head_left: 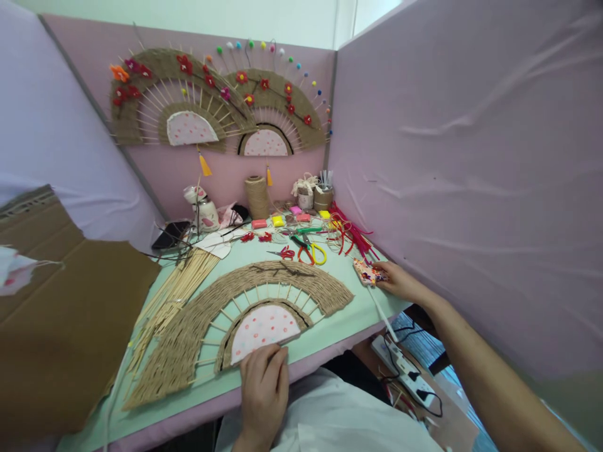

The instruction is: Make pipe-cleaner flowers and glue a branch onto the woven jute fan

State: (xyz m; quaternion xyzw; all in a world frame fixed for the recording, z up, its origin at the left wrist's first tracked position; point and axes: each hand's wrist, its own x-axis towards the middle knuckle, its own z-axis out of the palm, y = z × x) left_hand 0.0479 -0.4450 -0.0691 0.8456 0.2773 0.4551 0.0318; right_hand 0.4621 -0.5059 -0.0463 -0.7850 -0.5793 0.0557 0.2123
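Note:
A woven twine fan with thin wooden ribs lies on the table. A dotted white half-circle of fabric sits at its centre, and dark twigs lie across its upper band. My left hand rests at the table's front edge by the fabric, its fingers folded and their tips hidden. Near the right edge, my right hand grips a small floral-patterned object, its kind unclear. A white cord or strap hangs from it over the edge.
Scissors, pliers, coloured blocks and red pipe cleaners lie behind the fan. Wooden sticks and cardboard are left. A twine spool stands at the back. A power strip lies below right.

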